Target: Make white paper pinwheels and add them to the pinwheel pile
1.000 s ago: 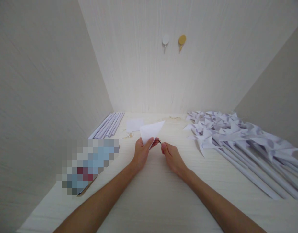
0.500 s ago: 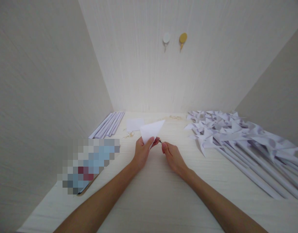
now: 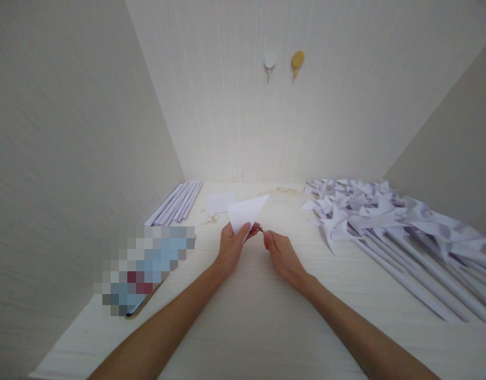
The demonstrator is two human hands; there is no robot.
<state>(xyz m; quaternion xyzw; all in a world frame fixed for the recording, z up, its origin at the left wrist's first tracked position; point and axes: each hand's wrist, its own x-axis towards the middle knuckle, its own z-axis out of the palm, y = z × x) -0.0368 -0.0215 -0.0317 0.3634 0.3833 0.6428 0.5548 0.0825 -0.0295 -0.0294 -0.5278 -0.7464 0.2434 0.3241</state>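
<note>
Head view, folded paper point(image 3: 246, 212) pinched in left hand point(image 3: 231, 247)

The table point(image 3: 246, 327) lay bare around our left hand point(image 3: 231, 248) and right hand point(image 3: 282, 256), and toward us. Pinwheels point(image 3: 385, 221) crowded the right side. Paper rolls point(image 3: 175, 203) lined the left wall point(image 3: 68, 158).

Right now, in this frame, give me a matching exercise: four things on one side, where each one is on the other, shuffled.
1 folded white paper
2 small dark object
3 paper pinwheels
4 rolled paper tubes

A heaped on the table's right side
B pinched by the right hand
C lying by the left wall
D held in the left hand

Pairs: 1-D, 2-B, 3-A, 4-C
</note>
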